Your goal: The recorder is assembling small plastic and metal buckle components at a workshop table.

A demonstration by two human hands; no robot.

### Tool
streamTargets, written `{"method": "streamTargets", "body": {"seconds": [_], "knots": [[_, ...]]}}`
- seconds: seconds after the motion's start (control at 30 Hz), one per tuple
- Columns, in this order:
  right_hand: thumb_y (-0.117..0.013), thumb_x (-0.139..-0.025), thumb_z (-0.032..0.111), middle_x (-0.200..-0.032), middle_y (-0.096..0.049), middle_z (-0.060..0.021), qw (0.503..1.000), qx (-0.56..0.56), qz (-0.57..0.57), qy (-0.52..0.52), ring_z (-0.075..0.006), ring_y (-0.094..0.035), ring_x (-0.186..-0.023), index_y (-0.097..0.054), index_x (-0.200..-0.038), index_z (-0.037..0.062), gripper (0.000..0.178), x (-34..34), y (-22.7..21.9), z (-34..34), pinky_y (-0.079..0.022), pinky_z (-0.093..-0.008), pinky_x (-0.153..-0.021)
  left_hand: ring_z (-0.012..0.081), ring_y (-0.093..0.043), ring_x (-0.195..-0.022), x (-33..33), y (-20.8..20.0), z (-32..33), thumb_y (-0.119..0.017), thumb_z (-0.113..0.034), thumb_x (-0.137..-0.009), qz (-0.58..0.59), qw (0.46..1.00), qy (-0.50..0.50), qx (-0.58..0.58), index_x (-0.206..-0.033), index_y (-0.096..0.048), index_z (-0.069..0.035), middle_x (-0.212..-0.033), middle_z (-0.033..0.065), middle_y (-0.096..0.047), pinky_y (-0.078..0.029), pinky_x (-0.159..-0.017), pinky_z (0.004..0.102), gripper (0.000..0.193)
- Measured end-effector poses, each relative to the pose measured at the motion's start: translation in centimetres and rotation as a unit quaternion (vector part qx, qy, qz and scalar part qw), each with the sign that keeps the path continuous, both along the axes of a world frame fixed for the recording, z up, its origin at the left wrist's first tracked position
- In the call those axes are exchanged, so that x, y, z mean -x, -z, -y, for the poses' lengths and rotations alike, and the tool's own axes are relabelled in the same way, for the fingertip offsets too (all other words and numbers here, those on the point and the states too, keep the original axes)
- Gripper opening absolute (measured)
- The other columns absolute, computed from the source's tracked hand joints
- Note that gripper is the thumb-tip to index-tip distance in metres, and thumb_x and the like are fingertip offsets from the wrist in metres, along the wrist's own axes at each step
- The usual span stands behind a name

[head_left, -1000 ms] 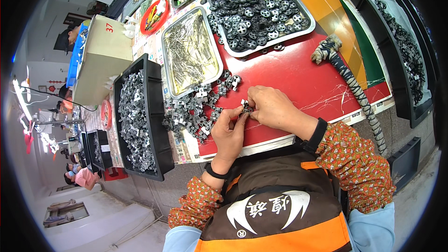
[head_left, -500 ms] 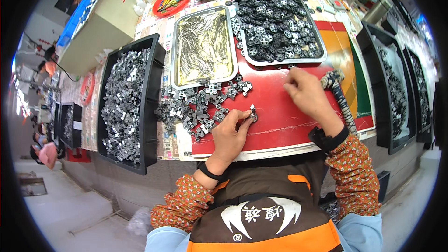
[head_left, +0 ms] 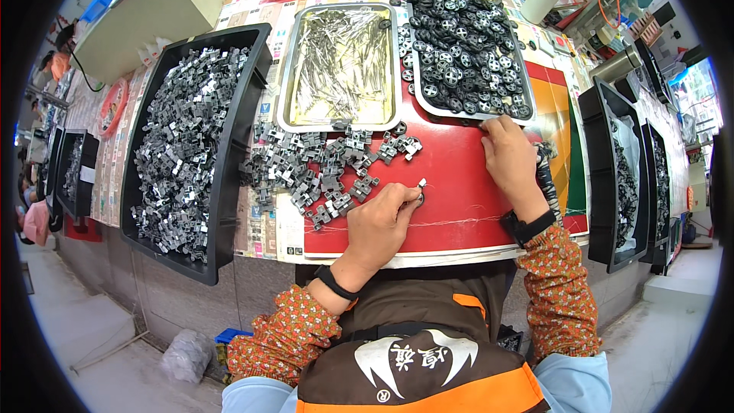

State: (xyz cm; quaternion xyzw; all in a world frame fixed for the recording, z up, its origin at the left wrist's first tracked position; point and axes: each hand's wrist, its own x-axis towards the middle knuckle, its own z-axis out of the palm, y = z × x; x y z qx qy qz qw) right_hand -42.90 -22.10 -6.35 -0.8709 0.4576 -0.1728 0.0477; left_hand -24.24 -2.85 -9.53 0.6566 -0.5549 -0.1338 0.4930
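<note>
My left hand (head_left: 380, 222) is over the red board (head_left: 459, 222), thumb and fingers pinched on a small grey caster part (head_left: 420, 193). A pale tip points up from it and a dark round edge shows below; the fingers cover the rest. At the near rim of a metal tray (head_left: 489, 115) heaped with small black wheels (head_left: 466, 53), my right hand (head_left: 511, 160) has its fingers bent together. Whatever lies between those fingertips is hidden. Loose grey metal brackets (head_left: 329, 172) are spread left of my left hand, partly on the board.
A tray of thin metal pins (head_left: 340, 69) stands beyond the brackets. Left of it is a deep black bin (head_left: 248, 107) full of brackets. A tape-wrapped hammer (head_left: 547, 176) lies beside my right wrist. More black bins (head_left: 612, 183) stand at the right.
My right hand has moved away from me to the wheel tray's near rim. My left hand keeps its pinch on the caster part. The whole view has shifted slightly.
</note>
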Motion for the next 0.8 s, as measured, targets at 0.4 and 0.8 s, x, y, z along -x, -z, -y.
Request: {"method": "streamTargets", "body": {"seconds": [0.4,0.8], "knots": [[-0.072,-0.085,0.002,-0.099,-0.062,-0.0133,0.987,-0.152,0.012,-0.053,-0.0367,-0.065,-0.094,-0.061,-0.107,0.0081,0.026,1.4,-2.5,-1.7,-0.053,-0.0469,-0.08,0.0243,-0.073,-0.07,0.0,0.0,-0.4,-0.076,-0.012,-0.092,0.005,1.0,0.003,-0.005,-0.098,-0.066,-0.009,-0.09,0.0039,-0.075,-0.053,-0.055,0.0346,0.011],[-0.07,-0.093,0.007,-0.094,-0.059,-0.0123,0.986,0.097,-0.031,-0.134,-0.0348,-0.064,-0.086,-0.065,-0.103,0.0055,0.012,-0.5,-1.7,-4.3,-0.053,-0.043,-0.069,0.0226,-0.074,-0.072,-0.4,-0.5,-0.3,-0.079,-0.009,-0.09,-0.03,1.0,0.002,-0.008,-0.099,-0.07,-0.008,-0.093,0.0063,-0.076,-0.054,-0.057,0.0316,0.013]]}}
